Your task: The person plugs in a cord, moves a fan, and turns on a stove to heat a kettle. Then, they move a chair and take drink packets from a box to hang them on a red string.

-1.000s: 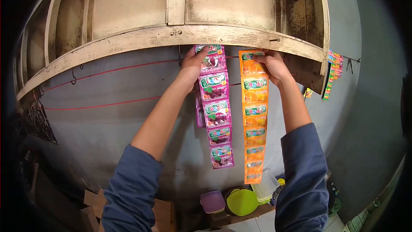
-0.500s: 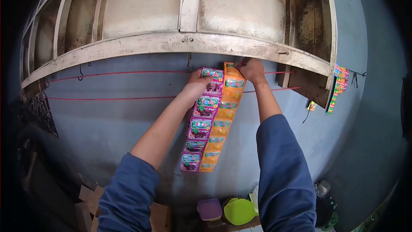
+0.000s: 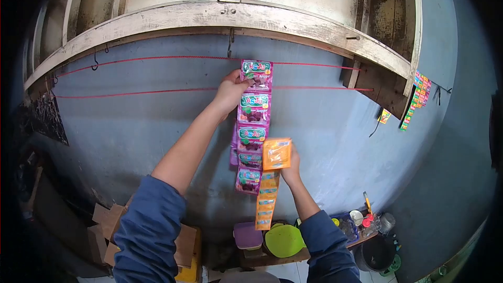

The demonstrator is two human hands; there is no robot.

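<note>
Near the upper red cord, my left hand (image 3: 231,92) grips the purple sachet strip (image 3: 254,109) by its upper part, thumb across the front. The strip hangs down in front of the blue wall, its top at the upper cord. Lower and to the right, my right hand (image 3: 293,166) is closed on the orange sachet strip (image 3: 267,196), whose upper part is folded over in front of the purple one. The rest of the orange strip dangles below. Part of another purple piece shows behind the purple strip's left edge.
Two red cords (image 3: 157,93) stretch along the wall under a wooden shelf (image 3: 183,17) with a metal hook (image 3: 230,42). More sachets (image 3: 416,99) hang at right. Below are a green lid (image 3: 284,241), a purple container (image 3: 248,236), cardboard boxes (image 3: 110,220) and a dark bucket (image 3: 376,254).
My right hand has come down from the shelf's edge with the orange strip, which has dropped and folded. My left hand still holds the purple strip. The view has tilted down.
</note>
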